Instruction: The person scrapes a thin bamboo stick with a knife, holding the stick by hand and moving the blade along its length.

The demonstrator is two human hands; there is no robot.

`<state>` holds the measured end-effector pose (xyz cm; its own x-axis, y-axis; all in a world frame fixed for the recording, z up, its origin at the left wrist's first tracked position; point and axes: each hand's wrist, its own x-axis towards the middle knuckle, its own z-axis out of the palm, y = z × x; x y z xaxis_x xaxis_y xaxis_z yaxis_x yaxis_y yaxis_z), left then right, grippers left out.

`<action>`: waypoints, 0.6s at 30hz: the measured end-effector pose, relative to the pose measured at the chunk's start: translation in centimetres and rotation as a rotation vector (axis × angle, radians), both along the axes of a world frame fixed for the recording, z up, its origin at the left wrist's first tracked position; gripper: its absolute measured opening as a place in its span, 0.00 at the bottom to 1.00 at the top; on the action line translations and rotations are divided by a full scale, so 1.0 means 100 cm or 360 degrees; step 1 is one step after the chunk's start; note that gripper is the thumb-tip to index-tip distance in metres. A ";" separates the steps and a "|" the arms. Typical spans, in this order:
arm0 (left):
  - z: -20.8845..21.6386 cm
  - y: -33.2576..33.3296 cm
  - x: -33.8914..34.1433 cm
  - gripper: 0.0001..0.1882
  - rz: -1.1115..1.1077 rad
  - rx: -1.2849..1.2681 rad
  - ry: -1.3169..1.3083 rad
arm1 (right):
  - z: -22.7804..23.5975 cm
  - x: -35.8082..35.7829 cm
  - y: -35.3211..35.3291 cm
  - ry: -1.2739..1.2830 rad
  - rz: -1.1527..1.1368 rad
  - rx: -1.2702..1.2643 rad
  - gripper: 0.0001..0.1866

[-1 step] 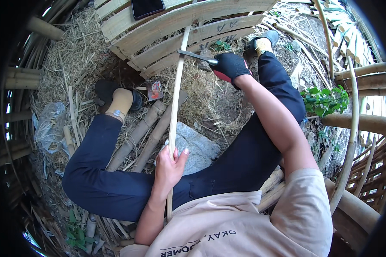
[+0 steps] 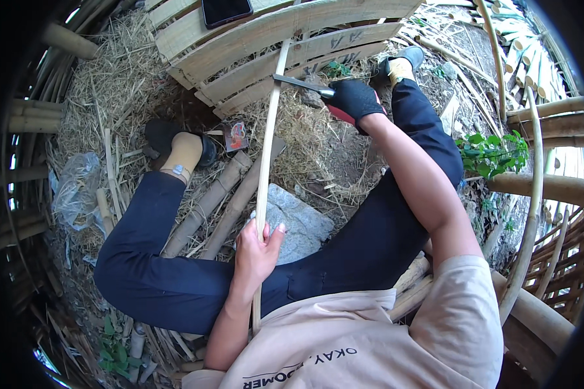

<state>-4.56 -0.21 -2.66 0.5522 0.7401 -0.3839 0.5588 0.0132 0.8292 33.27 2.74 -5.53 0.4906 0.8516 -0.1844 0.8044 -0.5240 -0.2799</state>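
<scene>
One hand (image 2: 255, 254) (the left) partly hides the pale strip (image 2: 267, 152).

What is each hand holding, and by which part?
Bare left hand: pale wood or bamboo strip, by its lower part. Gloved right hand: knife, by its handle end.

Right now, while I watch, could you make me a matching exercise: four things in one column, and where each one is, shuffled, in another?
Things
1. Strip
2. Phone
3. Blade
4. Stone

Places
A. Held by its handle in the gloved right hand
B. Between the legs, pale grey
C. Gripped in the bare left hand
D. Lying on the wooden slats, dark-screened

Right pairs: 1-C, 2-D, 3-A, 4-B
</scene>
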 end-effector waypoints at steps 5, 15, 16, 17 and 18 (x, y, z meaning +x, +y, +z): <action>0.020 -0.003 0.012 0.19 -0.0025 0.0173 0.0155 | 0.014 -0.016 -0.012 0.0233 0.0044 0.0097 0.21; 0.031 -0.008 0.019 0.17 -0.0083 0.0331 0.0357 | 0.036 -0.070 -0.022 0.0148 0.0560 -0.0054 0.13; 0.028 -0.010 0.019 0.16 -0.0095 0.0462 0.0313 | 0.037 -0.070 -0.021 0.0127 0.0554 -0.0067 0.12; 0.026 -0.012 0.018 0.16 -0.0107 0.0593 0.0269 | 0.037 -0.070 -0.020 0.0106 0.0548 -0.0080 0.11; 0.027 -0.013 0.016 0.16 -0.0128 0.0562 0.0336 | 0.037 -0.070 -0.019 0.0095 0.0552 -0.0061 0.11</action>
<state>-2.93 -1.47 0.00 0.5500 0.8041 -0.2256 0.7048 -0.3020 0.6419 26.22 0.82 -1.83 0.1608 0.9576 -0.2393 0.9191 -0.2336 -0.3173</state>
